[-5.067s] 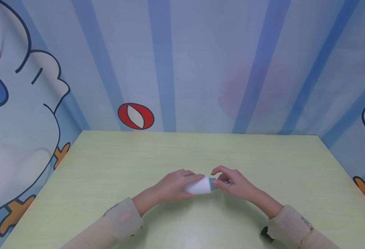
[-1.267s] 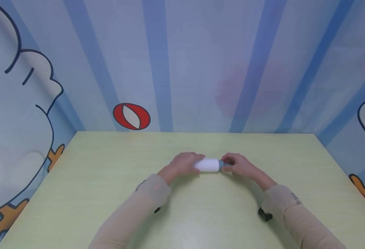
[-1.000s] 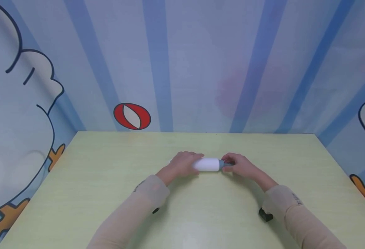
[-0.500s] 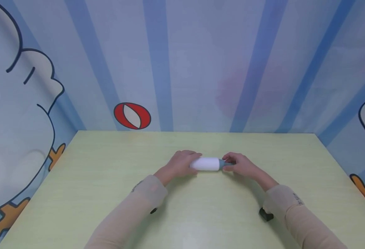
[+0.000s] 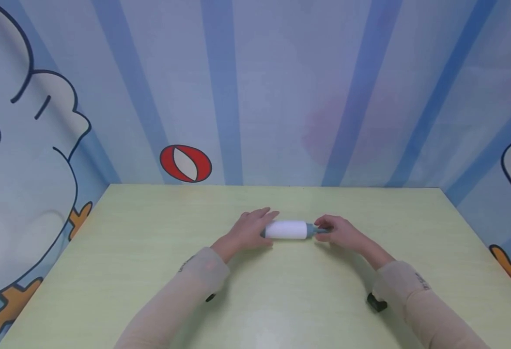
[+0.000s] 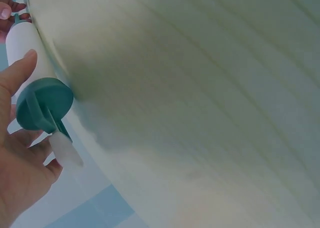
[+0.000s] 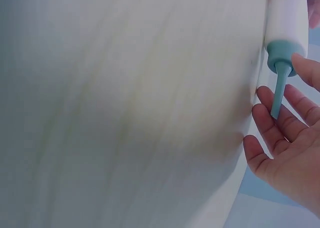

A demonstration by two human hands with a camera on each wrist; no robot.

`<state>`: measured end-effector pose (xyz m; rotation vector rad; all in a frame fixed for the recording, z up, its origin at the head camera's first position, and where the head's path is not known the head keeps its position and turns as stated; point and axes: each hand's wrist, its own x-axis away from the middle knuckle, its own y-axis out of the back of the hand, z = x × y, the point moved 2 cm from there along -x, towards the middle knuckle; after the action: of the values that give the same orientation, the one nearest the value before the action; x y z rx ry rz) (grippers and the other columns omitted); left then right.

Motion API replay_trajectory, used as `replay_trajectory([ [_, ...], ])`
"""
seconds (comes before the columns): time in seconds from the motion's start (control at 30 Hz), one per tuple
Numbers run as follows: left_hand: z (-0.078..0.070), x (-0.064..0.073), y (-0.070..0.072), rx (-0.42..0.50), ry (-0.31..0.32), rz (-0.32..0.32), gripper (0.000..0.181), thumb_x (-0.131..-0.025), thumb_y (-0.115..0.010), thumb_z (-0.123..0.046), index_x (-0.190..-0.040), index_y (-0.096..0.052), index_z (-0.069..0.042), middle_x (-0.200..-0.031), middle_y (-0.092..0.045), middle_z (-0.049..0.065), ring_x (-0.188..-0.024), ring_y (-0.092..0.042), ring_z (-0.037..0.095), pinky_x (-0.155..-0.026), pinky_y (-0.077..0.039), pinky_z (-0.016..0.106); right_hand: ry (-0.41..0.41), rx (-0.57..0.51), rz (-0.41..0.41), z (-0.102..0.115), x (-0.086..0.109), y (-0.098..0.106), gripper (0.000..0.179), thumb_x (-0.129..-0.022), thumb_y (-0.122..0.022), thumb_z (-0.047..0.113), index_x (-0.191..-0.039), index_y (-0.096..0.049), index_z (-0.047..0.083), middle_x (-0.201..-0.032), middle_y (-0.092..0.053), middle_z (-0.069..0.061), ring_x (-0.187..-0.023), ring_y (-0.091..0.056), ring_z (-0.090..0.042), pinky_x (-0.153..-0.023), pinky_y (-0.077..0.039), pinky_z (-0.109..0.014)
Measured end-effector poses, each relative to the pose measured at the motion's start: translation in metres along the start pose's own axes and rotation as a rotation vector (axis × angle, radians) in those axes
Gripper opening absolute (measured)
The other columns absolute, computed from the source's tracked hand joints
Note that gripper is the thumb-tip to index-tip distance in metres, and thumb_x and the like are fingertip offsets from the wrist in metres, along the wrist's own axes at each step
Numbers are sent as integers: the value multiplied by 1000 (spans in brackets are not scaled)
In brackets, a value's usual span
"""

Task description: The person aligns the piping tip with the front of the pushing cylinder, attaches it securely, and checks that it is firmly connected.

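Observation:
A white tube [image 5: 286,230] with teal ends lies sideways near the table's far middle. At its right end, a teal collar [image 7: 285,52] narrows to a thin spout [image 7: 279,90]. The left end has a round teal cap [image 6: 50,102] with a raised loop, and a pale flat piece [image 6: 65,150] sticks out beyond it. My left hand [image 5: 248,230] is spread around the capped end, thumb beside the white body. My right hand [image 5: 340,233] is at the spout, fingers loosely bent beneath it and thumb near the collar; whether they touch it is unclear.
A pale yellow-green table [image 5: 185,213] extends around both hands. Behind it rises a blue striped backdrop [image 5: 272,97] with cartoon figures at both sides and a printed red oval [image 5: 185,163]. Beige sleeves cover both forearms, with a small black device [image 5: 376,302] under the right cuff.
Since the earliest frame, the tube has moved farther back on the table. Over the last second my left hand has slid left, spreading its fingers off the body; my right hand has eased slightly right.

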<state>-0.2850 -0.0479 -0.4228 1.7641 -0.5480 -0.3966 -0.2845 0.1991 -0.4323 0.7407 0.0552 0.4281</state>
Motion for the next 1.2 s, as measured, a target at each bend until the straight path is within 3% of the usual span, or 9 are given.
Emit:
replay_trajectory([
  [0.43, 9, 7, 0, 12, 13, -5, 76, -76, -67, -37, -139, -29, -18, -142, -30, 10, -129, -30, 25, -100, -27, 47, 35, 1, 9, 1, 4, 4, 42, -83, -60, 16, -117, -48, -6, -117, -52, -25, -110, -48, -37, -89, -41, -45],
  [0.87, 28, 23, 6, 91, 154, 15, 77, -78, -61, -47, -140, -24, -23, -145, -25, 4, -133, -24, 22, -105, -21, 46, 72, 138, -34, -1, 25, 22, 56, -84, -58, 25, -128, -40, -4, -129, -43, -25, -118, -37, -43, -94, -32, -54],
  [1.2, 36, 38, 11, 129, 176, 11, 74, -79, -58, -48, -140, -26, -22, -145, -27, 4, -133, -23, 22, -105, -20, 46, 70, 193, -62, -7, 38, 28, 56, -85, -57, 32, -127, -42, -2, -129, -45, -21, -118, -39, -41, -93, -33, -53],
])
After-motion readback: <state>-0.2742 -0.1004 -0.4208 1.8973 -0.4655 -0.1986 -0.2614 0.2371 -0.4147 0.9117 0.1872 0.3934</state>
